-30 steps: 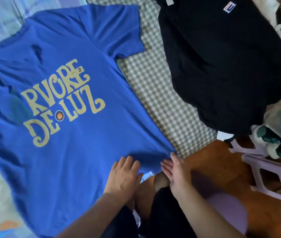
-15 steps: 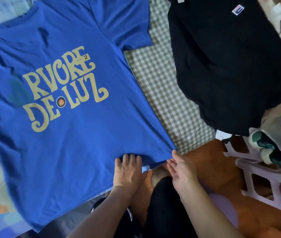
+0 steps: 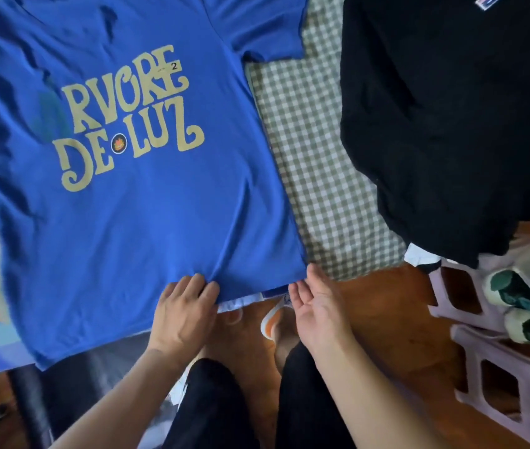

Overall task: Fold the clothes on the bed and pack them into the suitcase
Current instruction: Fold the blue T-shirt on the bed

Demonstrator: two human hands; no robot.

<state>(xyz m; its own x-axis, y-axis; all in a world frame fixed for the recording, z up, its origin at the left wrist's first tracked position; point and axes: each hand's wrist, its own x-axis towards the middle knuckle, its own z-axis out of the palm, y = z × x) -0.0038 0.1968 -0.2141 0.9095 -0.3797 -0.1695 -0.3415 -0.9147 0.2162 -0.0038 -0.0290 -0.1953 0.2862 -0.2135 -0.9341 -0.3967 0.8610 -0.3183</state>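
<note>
From the head camera we see the blue shirt (image 3: 134, 205) spread on the bed (image 3: 315, 163). Our left hand (image 3: 182, 314) presses its hem, fingers together; our right hand (image 3: 317, 311) touches the corner, fingers relaxed. We judge we are smoothing; next comes gripping to fold.

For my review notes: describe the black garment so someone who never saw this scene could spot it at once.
On the green-and-white checked bed cover, look right of the blue T-shirt that both hands touch. The black garment lies there, apart from it. Unlike the shirt with its big gold lettering, it is plain, with one small patch at the top.
</note>
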